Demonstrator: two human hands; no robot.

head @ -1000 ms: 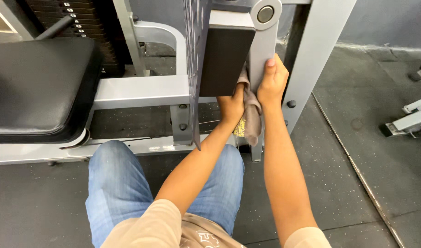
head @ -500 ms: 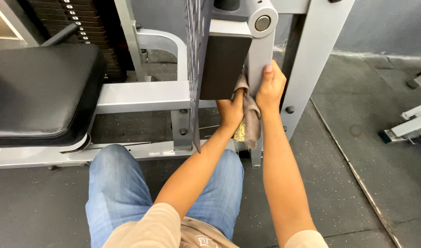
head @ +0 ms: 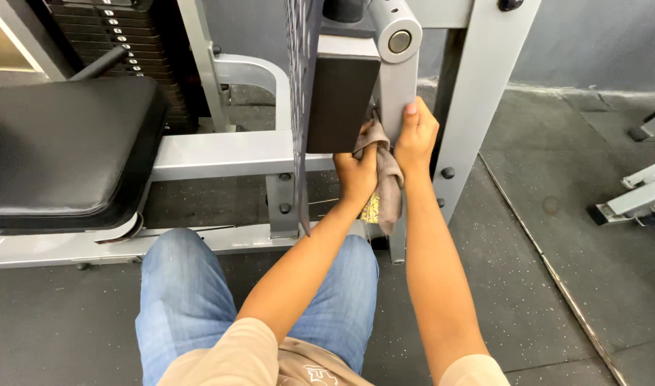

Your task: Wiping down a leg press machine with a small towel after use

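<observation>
Black seat pad (head: 63, 146) far left, untouched. Left hand (head: 357, 174) closed on grey-brown cloth (head: 386, 179), pressed to upright grey lever arm (head: 397, 100); cloth hanging lengthwise just beside. Right hand (head: 415, 136) wrapped around same arm, slightly higher.

cloth (head: 386, 187): soft matt brown fabric | machine arm (head: 399, 93): smooth grey painted metal | seat pad (head: 63, 143): black matt vinyl | floor (head: 542, 286): rough speckled rubber

Two hands (head: 384, 154), one cloth (head: 388, 179)
</observation>
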